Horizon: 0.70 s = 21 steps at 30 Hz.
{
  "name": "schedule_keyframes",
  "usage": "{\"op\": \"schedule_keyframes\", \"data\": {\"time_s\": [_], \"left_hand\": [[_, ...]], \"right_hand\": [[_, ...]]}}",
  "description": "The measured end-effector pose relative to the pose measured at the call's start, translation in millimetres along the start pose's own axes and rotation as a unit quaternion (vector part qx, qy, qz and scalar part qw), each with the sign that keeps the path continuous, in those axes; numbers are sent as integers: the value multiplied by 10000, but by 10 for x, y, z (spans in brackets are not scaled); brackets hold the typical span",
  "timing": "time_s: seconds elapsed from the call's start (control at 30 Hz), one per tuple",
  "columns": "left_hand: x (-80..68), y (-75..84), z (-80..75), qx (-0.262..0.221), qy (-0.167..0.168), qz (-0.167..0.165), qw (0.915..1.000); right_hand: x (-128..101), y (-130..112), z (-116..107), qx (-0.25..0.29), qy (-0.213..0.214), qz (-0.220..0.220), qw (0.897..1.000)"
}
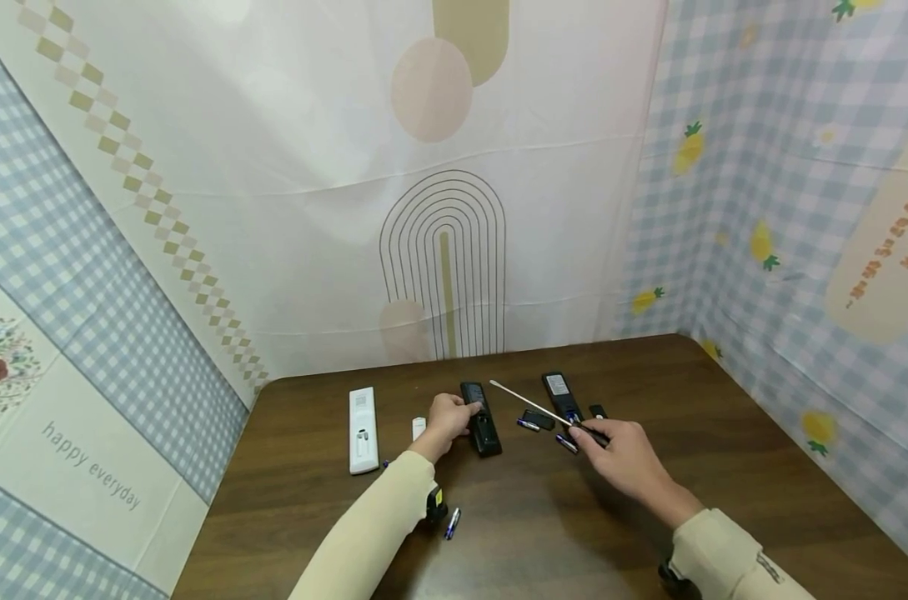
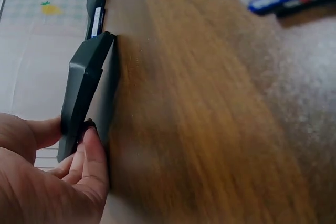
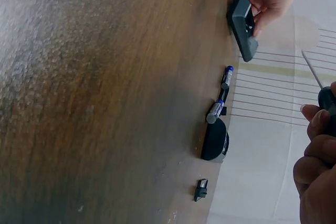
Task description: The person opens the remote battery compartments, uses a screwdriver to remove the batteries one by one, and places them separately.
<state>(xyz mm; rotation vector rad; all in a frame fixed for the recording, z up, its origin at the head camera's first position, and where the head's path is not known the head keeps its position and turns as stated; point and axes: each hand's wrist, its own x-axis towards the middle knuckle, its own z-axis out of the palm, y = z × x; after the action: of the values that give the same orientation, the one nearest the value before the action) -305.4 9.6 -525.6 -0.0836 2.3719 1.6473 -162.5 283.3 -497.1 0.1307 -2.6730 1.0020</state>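
Note:
My left hand (image 1: 459,414) grips a black remote (image 1: 484,419) that lies on the brown table (image 1: 544,533). In the left wrist view its fingers (image 2: 89,156) curl round the remote's (image 2: 84,90) near end. My right hand (image 1: 587,434) pinches the dark handle of a thin screwdriver (image 1: 532,405); its long shaft points up and left, above the table. The right wrist view shows the handle (image 3: 327,100) between my fingers (image 3: 315,169). A second black remote (image 1: 561,395) lies just beyond the shaft. A black battery cover (image 1: 539,419) and two blue batteries (image 1: 529,425) (image 1: 566,443) lie between the remotes.
A white remote (image 1: 363,429) lies at the left with a small white cover (image 1: 418,427) beside it. Another battery (image 1: 452,523) rests by my left sleeve. A small black piece (image 1: 598,411) sits right of the second remote. Patterned cloth walls (image 1: 454,208) enclose the table on three sides.

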Motion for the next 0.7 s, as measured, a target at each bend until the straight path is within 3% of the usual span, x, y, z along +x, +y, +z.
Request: {"op": "schedule_keyframes", "data": {"time_s": [0.33,0.57,0.7], "left_hand": [[20,58,60,562,-190,-229,9980],[79,124,73,1155,-222,-231,9928],[134,124,57,1311,-439,-365,9897]], "right_hand": [[-24,-20,-51,143,21,21,9999],[-13,15,-40,76,252,-267,9993],[-22,42,-54,19,332,-254,9991]]}}
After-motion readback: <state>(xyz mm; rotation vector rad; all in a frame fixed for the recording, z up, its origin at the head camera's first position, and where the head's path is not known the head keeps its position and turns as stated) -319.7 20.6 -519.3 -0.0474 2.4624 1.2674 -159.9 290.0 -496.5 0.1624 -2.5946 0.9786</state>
